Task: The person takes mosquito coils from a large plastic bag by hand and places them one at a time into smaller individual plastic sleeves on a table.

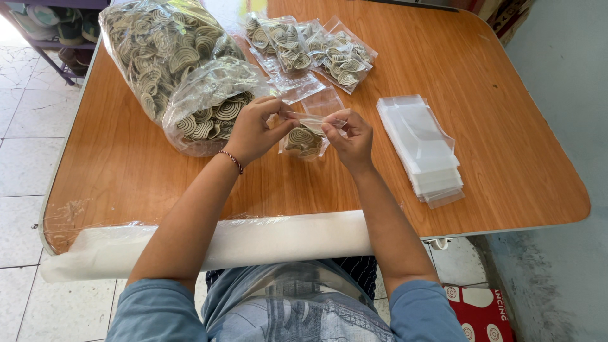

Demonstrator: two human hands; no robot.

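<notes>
My left hand [253,130] and my right hand [347,136] both pinch the top edge of a small clear plastic pouch [304,140] that holds a few beige spiral-patterned pieces. The pouch hangs between my hands just above the wooden table [481,114]. My left wrist wears a thin braided bracelet. To the left of my left hand lies a large clear bag [171,57] full of the same spiral pieces, with an open crumpled mouth [212,104] near my fingers.
Filled small pouches [310,47] lie at the far middle of the table. A stack of flat empty clear pouches [423,149] sits to the right. A white roll [253,244] lies along the near edge. A red printed box [484,313] stands on the floor.
</notes>
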